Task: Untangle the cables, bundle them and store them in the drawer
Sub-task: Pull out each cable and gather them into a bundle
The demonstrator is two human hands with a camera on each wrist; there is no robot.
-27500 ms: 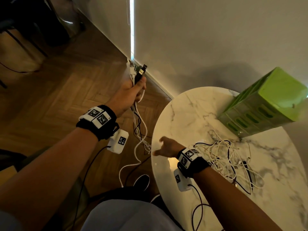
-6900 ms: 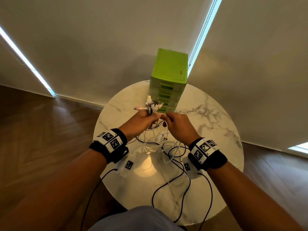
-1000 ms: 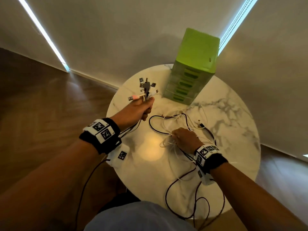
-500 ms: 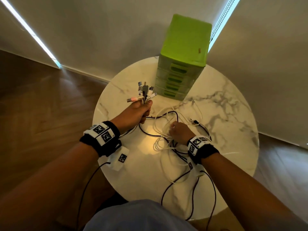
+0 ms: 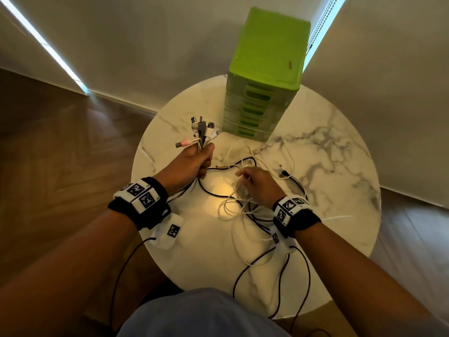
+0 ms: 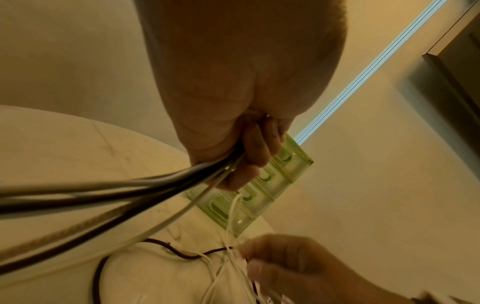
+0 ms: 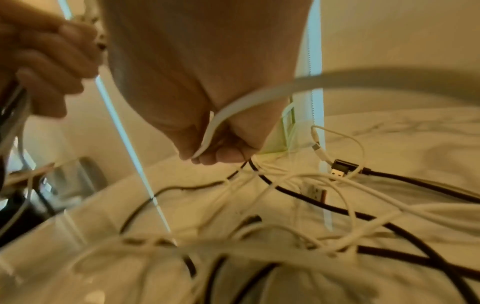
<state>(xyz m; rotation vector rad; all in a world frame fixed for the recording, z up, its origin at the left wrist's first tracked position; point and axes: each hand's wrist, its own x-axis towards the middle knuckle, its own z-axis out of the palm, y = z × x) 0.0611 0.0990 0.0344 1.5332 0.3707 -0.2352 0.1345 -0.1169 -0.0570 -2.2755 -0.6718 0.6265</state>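
My left hand point(image 5: 194, 162) grips a bunch of cable ends point(image 5: 202, 133) upright, and their plugs fan out above the fist. In the left wrist view the curled fingers point(image 6: 253, 158) close round black and white cords point(image 6: 145, 189). My right hand point(image 5: 256, 184), just to the right, holds white cable loops point(image 5: 233, 205) lifted a little off the table. The right wrist view shows its fingers point(image 7: 223, 152) curled round a white cord point(image 7: 249, 100). The green drawer unit point(image 5: 266, 69) stands behind both hands with all its drawers shut.
Loose black and white cables point(image 5: 257, 261) trail over the round marble table point(image 5: 335, 166) and off its near edge. A black USB plug point(image 7: 341, 169) lies right of my right hand. Walls stand close behind the table, and wooden floor point(image 5: 60, 154) surrounds it.
My right hand has risen slightly from the tangle and shifted towards my left hand, drawing white loops up with it. The left hand keeps its grip on the cable ends.
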